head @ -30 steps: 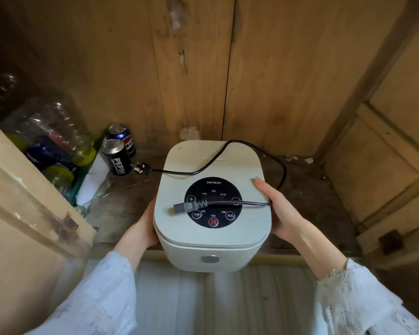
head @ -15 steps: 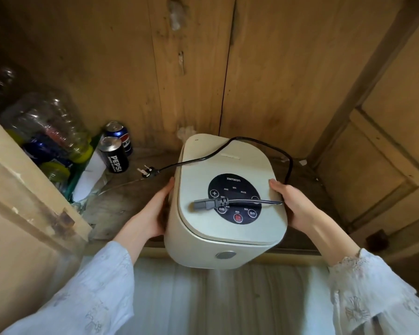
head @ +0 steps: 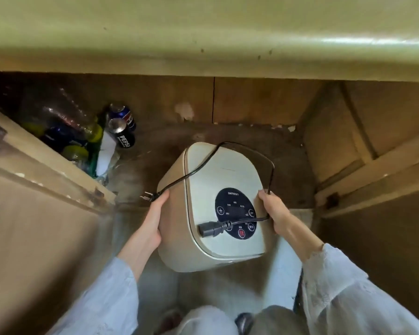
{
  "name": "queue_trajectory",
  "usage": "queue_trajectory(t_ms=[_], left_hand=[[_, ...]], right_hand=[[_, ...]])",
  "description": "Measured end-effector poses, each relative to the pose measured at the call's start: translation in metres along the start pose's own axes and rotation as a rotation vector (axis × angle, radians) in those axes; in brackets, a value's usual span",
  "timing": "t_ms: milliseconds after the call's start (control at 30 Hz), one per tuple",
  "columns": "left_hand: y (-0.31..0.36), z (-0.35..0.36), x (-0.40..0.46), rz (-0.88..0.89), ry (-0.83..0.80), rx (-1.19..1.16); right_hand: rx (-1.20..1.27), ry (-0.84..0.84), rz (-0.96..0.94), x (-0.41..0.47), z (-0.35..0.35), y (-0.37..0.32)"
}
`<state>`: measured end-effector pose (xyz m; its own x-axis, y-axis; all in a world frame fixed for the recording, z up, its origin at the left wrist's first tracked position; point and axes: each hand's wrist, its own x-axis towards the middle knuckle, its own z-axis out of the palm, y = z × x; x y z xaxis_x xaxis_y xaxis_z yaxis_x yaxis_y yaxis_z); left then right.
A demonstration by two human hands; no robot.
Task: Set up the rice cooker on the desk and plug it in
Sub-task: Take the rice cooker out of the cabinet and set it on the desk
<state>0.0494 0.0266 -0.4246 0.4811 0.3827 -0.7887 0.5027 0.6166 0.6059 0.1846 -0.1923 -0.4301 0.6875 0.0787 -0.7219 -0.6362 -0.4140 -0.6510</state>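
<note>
A cream rice cooker (head: 228,180) with a black round control panel hangs tilted in the air in front of an open wooden cabinet, below the pale desk edge (head: 203,44). My left hand (head: 153,218) presses flat against its left side. My right hand (head: 273,211) grips its right edge, with the thumb over the lid. A loose black power cord (head: 198,165) lies looped over the lid. Its pronged plug (head: 146,196) dangles by my left thumb, and its appliance connector (head: 211,229) rests on the panel.
Two Pepsi cans (head: 122,134) and several plastic bottles (head: 65,122) fill the cabinet's left corner. The left cabinet door (head: 34,165) and the right door (head: 373,177) stand open on either side. My knees and feet are below.
The cooker has come out of the cabinet towards me and tilted to the right. My view has risen, so the desk edge now fills the top.
</note>
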Motion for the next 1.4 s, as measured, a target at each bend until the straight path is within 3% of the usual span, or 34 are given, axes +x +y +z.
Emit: queue_trajectory(t_ms=[567,800,1000,1400], left_hand=[[0.041,-0.071,-0.288,-0.235,0.324,-0.064],[0.101,-0.068,-0.382,-0.275,0.305,-0.07],[0.151,-0.065,-0.442,-0.183,0.271,-0.068],[0.243,-0.008,-0.469,-0.014,0.152,-0.095]], right_hand=[[-0.006,-0.203,0.308,-0.268,-0.019,-0.014],[0.077,-0.196,0.276,-0.362,-0.05,-0.07],[0.074,-0.231,0.155,-0.421,-0.075,-0.13],[0.201,-0.241,-0.056,-0.437,-0.118,-0.244]])
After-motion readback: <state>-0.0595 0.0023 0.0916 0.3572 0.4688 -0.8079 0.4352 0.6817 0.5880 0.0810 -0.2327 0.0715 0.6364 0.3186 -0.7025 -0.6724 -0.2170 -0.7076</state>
